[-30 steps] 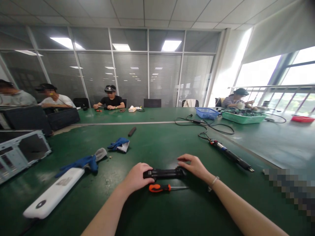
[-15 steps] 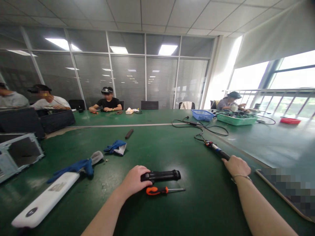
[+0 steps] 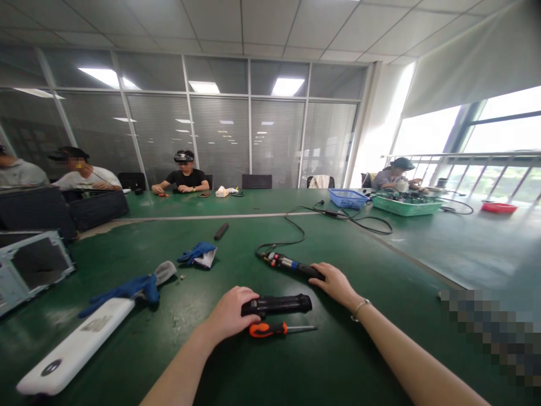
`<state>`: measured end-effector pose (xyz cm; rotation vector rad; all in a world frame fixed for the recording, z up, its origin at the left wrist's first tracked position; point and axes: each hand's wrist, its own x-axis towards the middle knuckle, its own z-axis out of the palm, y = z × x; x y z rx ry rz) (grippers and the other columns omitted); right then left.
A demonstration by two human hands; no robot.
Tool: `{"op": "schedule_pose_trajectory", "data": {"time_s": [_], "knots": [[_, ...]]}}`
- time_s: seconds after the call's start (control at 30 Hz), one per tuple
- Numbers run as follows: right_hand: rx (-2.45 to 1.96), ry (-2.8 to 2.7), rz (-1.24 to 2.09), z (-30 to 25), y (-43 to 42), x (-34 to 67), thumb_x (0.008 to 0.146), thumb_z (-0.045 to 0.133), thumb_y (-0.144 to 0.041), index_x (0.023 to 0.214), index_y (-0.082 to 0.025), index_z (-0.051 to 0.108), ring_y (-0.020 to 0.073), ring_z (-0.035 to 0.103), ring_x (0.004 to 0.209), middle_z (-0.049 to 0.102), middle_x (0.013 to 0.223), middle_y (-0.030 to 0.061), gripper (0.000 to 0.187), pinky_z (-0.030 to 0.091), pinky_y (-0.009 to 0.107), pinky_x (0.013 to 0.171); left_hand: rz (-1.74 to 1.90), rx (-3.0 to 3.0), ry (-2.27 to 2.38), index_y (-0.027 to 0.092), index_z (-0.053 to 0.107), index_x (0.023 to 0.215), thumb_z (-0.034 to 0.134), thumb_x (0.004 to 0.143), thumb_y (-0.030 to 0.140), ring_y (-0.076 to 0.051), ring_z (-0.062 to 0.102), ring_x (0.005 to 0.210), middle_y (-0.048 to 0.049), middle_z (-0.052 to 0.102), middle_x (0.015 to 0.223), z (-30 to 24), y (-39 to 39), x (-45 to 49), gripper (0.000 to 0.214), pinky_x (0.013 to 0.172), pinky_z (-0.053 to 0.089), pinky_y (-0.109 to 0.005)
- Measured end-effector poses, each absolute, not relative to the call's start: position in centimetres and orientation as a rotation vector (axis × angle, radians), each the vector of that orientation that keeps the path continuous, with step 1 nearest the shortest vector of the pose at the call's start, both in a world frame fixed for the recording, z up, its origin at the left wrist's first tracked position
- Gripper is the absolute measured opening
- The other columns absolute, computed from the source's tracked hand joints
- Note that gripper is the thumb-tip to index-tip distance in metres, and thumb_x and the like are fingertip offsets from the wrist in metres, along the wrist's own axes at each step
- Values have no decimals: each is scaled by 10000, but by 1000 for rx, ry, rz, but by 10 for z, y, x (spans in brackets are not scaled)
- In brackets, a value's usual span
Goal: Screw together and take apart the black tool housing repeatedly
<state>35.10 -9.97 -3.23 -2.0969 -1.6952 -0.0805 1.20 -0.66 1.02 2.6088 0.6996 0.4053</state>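
Note:
My left hand (image 3: 231,312) is closed around the left end of a black tubular casing (image 3: 284,304) lying level just above or on the table. An orange-and-black screwdriver (image 3: 269,329) rests right in front of the casing, its shaft pointing right. My right hand (image 3: 337,286) grips the black end of a corded tool (image 3: 291,264) whose inner parts lie bare, with a silver and blue section and coloured bits at the far end. From that end a black cable (image 3: 293,242) runs back across the green table (image 3: 359,349).
Blue gloves (image 3: 143,286), a white long device (image 3: 78,344) and a dark bar (image 3: 221,231) lie to the left, near a metal frame (image 3: 36,268). Blue (image 3: 349,198) and green (image 3: 406,207) baskets stand at the back right. Several people sit around.
My right hand has brought the corded tool leftward, close behind the casing, and the cable has shifted with it. My left hand stays on the casing in nearly the same place.

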Motion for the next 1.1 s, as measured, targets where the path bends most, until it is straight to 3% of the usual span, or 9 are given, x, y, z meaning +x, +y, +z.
{"op": "schedule_pose_trajectory", "data": {"time_s": [0.23, 0.43, 0.63, 0.8, 0.97, 1.1], "knots": [[-1739, -1963, 105, -18, -93, 314, 754, 688, -494, 1169, -341, 628, 248, 551, 1081, 693, 1067, 15, 447, 273, 481, 1048, 534, 2686, 588, 224, 671, 1143, 742, 721, 293, -242, 572, 1093, -66, 654, 1167, 12, -8, 12, 434, 990, 443, -397], [-1640, -1885, 170, -17, -97, 317, 702, 738, -491, 1159, -299, 655, 281, 551, 1116, 695, 1081, 44, 503, 287, 525, 1059, 701, 2740, 477, 225, 655, 1161, 760, 717, 258, -249, 561, 1113, -70, 643, 1193, 14, -8, 10, 457, 1007, 444, -431], [-1524, -1714, 191, -6, -107, 310, 922, 460, -472, 1278, -235, 571, 227, 561, 1150, 613, 1253, 88, 442, 432, 401, 997, 979, 2728, 524, 204, 635, 1167, 725, 776, 273, -263, 540, 1150, -87, 633, 1202, 8, 4, 12, 407, 1038, 424, -477], [-1440, -1883, 101, -7, -105, 293, 822, 649, -407, 1294, -262, 555, 242, 551, 1152, 577, 1292, 87, 502, 429, 407, 1007, 1024, 2742, 565, 221, 604, 1210, 675, 820, 268, -267, 522, 1175, -80, 611, 1234, -5, 18, 19, 399, 1041, 421, -492], [-1468, -1973, 31, -12, -98, 290, 877, 580, -318, 1261, -282, 583, 240, 556, 1132, 634, 1207, 72, 385, 389, 447, 1027, 923, 2748, 621, 237, 566, 1259, 627, 842, 241, -256, 502, 1223, -69, 583, 1281, -13, 23, 24, 421, 1075, 387, -486], [-1475, -1967, 47, -10, -101, 293, 897, 547, -330, 1281, -281, 567, 226, 568, 1125, 626, 1222, 67, 387, 413, 402, 1011, 810, 2718, 641, 253, 515, 1313, 589, 856, 241, -239, 466, 1281, -60, 511, 1381, -12, 24, 21, 464, 1102, 358, -460]]}}
